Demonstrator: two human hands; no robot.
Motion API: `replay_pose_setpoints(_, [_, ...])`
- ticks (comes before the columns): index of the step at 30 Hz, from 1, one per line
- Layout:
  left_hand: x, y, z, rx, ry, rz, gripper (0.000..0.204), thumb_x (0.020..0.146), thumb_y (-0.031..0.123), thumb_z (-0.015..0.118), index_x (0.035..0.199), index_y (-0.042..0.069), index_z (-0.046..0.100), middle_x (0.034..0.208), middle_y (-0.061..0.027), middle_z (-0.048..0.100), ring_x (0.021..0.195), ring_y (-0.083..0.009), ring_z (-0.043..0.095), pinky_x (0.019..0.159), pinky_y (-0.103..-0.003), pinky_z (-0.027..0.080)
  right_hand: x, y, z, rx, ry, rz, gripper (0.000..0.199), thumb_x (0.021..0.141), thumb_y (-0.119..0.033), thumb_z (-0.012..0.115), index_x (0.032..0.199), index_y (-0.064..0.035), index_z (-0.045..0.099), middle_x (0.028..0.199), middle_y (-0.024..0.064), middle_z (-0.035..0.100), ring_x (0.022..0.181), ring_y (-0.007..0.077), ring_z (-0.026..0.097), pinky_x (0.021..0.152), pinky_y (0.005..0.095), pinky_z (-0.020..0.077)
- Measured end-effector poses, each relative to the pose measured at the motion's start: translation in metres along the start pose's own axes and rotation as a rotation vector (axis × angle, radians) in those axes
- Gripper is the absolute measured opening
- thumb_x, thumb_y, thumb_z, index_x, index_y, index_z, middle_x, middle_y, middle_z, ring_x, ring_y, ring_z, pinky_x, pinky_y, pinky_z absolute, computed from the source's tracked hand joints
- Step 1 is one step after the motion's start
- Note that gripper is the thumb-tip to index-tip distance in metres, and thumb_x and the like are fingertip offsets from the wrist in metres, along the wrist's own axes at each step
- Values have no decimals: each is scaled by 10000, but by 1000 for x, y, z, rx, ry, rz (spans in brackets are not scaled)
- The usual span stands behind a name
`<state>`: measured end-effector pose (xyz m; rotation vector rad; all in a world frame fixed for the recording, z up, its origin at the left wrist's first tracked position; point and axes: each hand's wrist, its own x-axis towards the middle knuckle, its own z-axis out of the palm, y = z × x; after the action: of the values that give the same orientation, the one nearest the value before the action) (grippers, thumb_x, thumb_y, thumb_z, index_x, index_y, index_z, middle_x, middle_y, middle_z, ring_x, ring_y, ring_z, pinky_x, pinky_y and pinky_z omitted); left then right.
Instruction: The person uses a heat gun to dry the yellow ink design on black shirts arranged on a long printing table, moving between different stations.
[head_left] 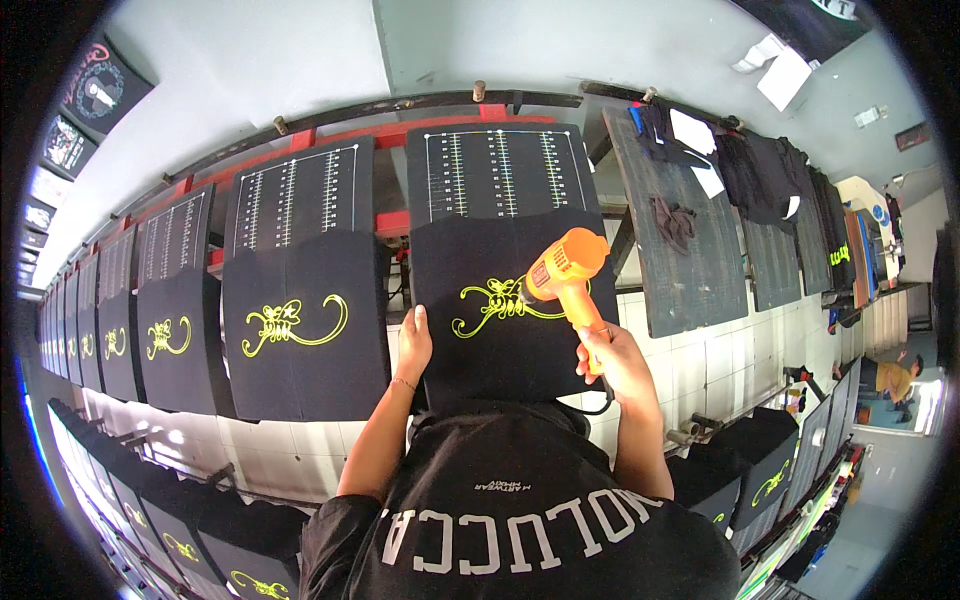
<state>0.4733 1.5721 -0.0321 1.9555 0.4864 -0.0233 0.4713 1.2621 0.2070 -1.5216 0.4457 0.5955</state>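
1 heat gun in curled right fingers; left fingers extended

The person's two bare forearms reach forward from the body, well apart from each other. The left forearm leans a little to the right as it goes up, and the left hand continues almost in line with it; its fingers are not clear to separate, so I cannot tell how much they bend. The right forearm rises steeply, leaning slightly left. The right hand is closed in a grip, with its fingers curled toward the left.
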Motion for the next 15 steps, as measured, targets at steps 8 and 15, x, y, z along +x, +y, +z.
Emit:
replay_pose_setpoints(8, [-30,35,-21,192,-119,-70,568,1026,415,355,1235,-99,477,1150,-349,562,1102,-503,513,934,-483,407,-14,16,1,224,6,78,311,942,-285,600,1086,-11,568,737,32,600,606,132,621,531,263,517])
replay_pose_setpoints(15, [-43,10,-27,162,-82,193,310,1018,296,434,983,-12,433,820,-330,556,811,-539,520,714,-557,409,-8,14,10,34,90,-55,264,887,-127,566,1113,9,559,903,106,658,604,113,594,539,255,505])
